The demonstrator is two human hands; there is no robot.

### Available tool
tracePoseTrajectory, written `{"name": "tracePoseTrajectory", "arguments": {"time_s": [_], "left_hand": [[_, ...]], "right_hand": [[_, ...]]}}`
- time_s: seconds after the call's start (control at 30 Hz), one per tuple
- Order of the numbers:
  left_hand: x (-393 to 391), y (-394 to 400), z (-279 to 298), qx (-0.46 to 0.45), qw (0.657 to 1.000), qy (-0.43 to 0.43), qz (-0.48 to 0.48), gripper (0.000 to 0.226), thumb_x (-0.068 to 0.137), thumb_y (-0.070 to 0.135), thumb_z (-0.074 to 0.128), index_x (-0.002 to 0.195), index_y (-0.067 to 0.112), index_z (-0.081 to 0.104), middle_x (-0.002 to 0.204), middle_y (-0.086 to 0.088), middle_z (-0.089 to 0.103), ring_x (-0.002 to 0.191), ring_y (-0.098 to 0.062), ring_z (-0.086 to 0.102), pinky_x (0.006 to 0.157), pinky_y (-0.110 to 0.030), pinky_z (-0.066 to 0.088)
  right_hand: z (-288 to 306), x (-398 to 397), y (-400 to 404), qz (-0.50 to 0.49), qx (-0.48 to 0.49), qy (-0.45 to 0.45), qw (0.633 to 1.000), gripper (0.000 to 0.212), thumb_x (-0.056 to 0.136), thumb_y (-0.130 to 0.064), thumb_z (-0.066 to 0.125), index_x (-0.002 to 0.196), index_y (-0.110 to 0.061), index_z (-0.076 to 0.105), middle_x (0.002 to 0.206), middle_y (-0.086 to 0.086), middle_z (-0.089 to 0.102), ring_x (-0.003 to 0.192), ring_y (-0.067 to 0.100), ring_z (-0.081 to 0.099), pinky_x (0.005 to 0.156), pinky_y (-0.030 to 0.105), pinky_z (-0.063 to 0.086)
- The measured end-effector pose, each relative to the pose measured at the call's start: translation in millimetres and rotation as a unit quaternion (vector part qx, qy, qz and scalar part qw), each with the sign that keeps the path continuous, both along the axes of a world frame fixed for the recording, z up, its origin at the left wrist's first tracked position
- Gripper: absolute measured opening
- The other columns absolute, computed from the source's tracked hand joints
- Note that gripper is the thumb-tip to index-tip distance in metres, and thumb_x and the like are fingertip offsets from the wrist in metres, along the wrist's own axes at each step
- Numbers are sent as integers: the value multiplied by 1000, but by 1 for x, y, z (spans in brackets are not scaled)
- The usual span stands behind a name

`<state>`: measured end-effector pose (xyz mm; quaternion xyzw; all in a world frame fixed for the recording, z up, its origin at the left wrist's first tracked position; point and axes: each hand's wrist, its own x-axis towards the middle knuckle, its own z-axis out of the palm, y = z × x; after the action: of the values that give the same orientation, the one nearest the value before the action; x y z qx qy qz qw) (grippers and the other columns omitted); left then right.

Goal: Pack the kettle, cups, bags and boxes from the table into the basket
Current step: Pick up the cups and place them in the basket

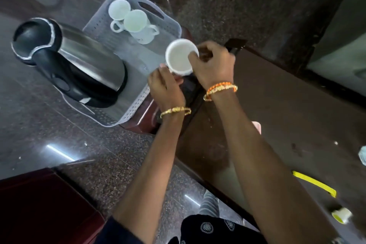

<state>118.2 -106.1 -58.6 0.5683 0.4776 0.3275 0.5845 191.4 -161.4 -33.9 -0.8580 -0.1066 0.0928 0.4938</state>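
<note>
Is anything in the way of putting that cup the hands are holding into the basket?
Nothing visible blocks it. Both hands, left hand and right hand, hold the white cup over the basket edge. Bare floor lies between the kettle and the two cups already inside.

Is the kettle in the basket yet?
Yes. The kettle stands upright inside the basket, beside two cups.

the kettle (87,59) has a brushed, shiny metal body with a glossy black plastic lid and handle. the basket (170,25) is matt grey perforated plastic. the cups (136,24) look smooth white glazed ceramic. the table (277,115) is dark, dull-finished wood. the floor (39,134) is polished speckled stone.
</note>
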Motion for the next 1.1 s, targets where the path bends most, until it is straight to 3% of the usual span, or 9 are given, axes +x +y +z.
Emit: {"name": "tracePoseTrajectory", "arguments": {"time_s": [0.1,0.2,0.27,0.47,0.73,0.87,0.93,1.03,1.1], "left_hand": [[18,35,-2,-18,998,43,52,35,98,26,40,68,15,52,98,-24,64,83,-28,67,81,-47,57],[29,61,-4,-47,996,8,75,38,99,24,41,61,17,46,69,-5,57,48,-2,59,70,-37,58],[36,75,-5,-64,995,-3,76,39,99,24,40,62,14,46,65,-1,52,47,-4,57,65,-35,58],[49,112,-20,-117,990,30,71,35,100,22,39,68,14,48,69,-1,52,59,-14,55,49,-19,53],[58,123,-36,-188,981,39,24,35,96,36,47,74,9,53,74,-6,61,65,-20,61,63,-31,57],[60,119,-37,-155,982,96,-40,26,95,23,51,83,1,55,84,-12,59,63,-20,60,39,-12,48],[60,117,-36,-165,983,75,-26,18,94,18,53,84,4,50,95,-16,56,75,-26,62,47,-16,53],[60,119,-32,-183,983,29,-7,25,92,10,56,72,11,41,98,-18,54,69,-24,60,66,-31,57],[60,120,-30,-192,981,27,-10,22,91,8,58,74,9,43,99,-20,55,77,-29,61,69,-35,57]], "right_hand": [[-2,17,37,55,-23,-5,998,19,77,-28,62,88,-13,66,82,4,69,79,23,63,72,32,51],[-9,28,67,92,-35,-30,995,23,80,-29,58,92,-10,66,94,8,69,91,26,60,80,38,51],[-12,38,87,102,-70,-84,989,25,79,-30,57,91,-11,67,103,10,65,101,27,53,84,34,46],[-28,55,121,101,-184,-121,970,29,76,-35,61,96,-17,71,124,10,53,118,29,41,98,41,38],[-51,62,124,62,-201,-149,966,20,77,-29,61,91,-21,72,117,6,47,111,27,40,94,38,38],[-53,67,123,47,-186,-141,971,15,79,-26,63,90,-19,71,117,8,48,111,26,41,93,37,40],[-55,68,121,49,-182,-132,973,16,80,-30,65,91,-19,70,118,8,47,111,25,40,93,35,39],[-57,64,118,47,-159,-105,981,20,81,-38,66,94,-23,70,118,7,47,111,24,41,92,34,38],[-59,60,114,36,-131,-87,987,20,82,-38,65,95,-25,70,118,7,48,111,24,41,92,34,39]]}}
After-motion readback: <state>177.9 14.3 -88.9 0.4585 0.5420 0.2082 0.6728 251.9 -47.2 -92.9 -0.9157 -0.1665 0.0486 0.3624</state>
